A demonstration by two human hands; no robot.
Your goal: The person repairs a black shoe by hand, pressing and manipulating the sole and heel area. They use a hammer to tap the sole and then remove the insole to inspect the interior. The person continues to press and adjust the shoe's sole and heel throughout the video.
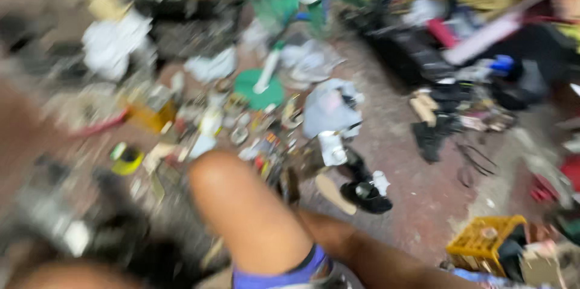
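Note:
The view is badly blurred by motion. Neither of my hands shows in it. My bare knee [241,204] rises at bottom centre above the hem of purple shorts [290,277]. A bare limb [386,259], too blurred to identify, stretches toward the lower right. Just beyond the knee, small tools and parts [266,150] lie scattered on the dirty floor. A black sandal [365,195] and a tan sole [335,193] lie to the right of the knee.
A green stand fan with a round base [260,89] stands at the back centre. Near it lie a grey cloth [329,108] and a white rag [109,44]. A yellow tape roll [127,159] is left, a yellow crate [483,240] lower right. Dark clutter [435,53] fills the far right.

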